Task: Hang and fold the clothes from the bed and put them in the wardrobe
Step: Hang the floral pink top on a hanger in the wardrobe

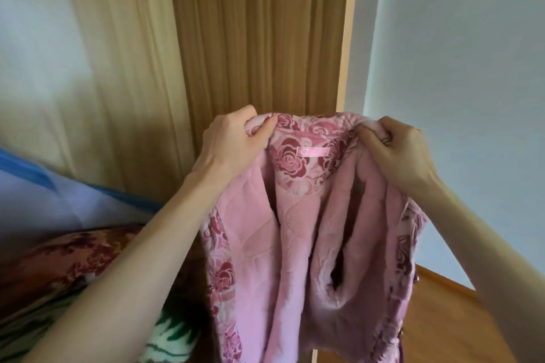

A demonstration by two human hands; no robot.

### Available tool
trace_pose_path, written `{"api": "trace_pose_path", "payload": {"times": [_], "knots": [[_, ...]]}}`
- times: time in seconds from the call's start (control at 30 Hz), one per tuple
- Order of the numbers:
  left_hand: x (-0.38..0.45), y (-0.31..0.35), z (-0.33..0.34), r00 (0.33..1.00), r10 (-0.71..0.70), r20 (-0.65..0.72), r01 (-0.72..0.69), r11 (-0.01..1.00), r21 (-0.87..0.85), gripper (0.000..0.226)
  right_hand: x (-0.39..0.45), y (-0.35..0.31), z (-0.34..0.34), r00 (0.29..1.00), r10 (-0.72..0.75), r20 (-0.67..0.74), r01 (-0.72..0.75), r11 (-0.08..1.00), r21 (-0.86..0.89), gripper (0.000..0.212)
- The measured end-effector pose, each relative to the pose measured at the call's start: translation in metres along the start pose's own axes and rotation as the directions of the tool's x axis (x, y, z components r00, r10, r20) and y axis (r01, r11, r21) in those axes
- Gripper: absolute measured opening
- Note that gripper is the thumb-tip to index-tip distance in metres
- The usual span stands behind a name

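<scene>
2 hands hold up a pink robe point(318, 233) in front of a wooden wardrobe point(259, 38). At about 10 o'clock of the robe, the left hand point(233, 141) has its fingers curled over the collar edge, thumb pinching the fabric from the front. At about 2 o'clock, the right hand point(404, 153) is bunched tight round the other side of the collar. Between them the rose-patterned collar stretches level, with a small pink label point(313, 152) just below its middle. From the collar the robe hangs down open, plush lining facing the camera. At 8 o'clock lies the bed point(59, 268), covered in a floral and green-striped blanket. Wooden floor point(442, 318) shows at 4 o'clock.
</scene>
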State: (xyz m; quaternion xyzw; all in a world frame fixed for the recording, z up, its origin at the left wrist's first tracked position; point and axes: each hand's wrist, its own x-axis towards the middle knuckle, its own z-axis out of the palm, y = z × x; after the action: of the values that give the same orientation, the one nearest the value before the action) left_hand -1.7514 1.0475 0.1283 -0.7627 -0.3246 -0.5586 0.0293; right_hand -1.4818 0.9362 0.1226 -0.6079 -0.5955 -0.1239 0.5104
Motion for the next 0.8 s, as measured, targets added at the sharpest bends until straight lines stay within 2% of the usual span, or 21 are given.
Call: {"api": "trace_pose_path", "payload": {"times": [0.27, 0.4, 0.5, 0.57, 0.67, 0.8], "knots": [[0.018, -0.016, -0.021, 0.984, -0.150, -0.100, 0.172, 0.949, 0.265, 0.057, 0.077, 0.025, 0.055, 0.967, -0.200, 0.161, 0.173, 0.970, 0.168, 0.045], [0.013, -0.018, -0.040, 0.968, -0.204, -0.149, 0.241, 0.925, 0.295, 0.060, 0.098, 0.018, 0.085, 0.920, -0.314, 0.234, 0.238, 0.922, 0.305, 0.041], [0.009, -0.013, -0.061, 0.947, -0.269, -0.178, 0.316, 0.883, 0.347, 0.058, 0.107, 0.002, 0.103, 0.887, -0.380, 0.264, 0.247, 0.872, 0.423, 0.040], [0.007, -0.007, -0.075, 0.933, -0.304, -0.194, 0.358, 0.847, 0.393, 0.054, 0.113, -0.008, 0.114, 0.862, -0.416, 0.289, 0.234, 0.832, 0.502, 0.031], [0.005, 0.002, -0.098, 0.921, -0.304, -0.244, 0.387, 0.790, 0.476, 0.049, 0.121, -0.031, 0.127, 0.832, -0.474, 0.287, 0.243, 0.777, 0.580, 0.016], [0.008, 0.007, -0.132, 0.922, -0.248, -0.297, 0.378, 0.738, 0.559, 0.049, 0.129, -0.063, 0.138, 0.813, -0.521, 0.261, 0.279, 0.741, 0.610, 0.021]]}}
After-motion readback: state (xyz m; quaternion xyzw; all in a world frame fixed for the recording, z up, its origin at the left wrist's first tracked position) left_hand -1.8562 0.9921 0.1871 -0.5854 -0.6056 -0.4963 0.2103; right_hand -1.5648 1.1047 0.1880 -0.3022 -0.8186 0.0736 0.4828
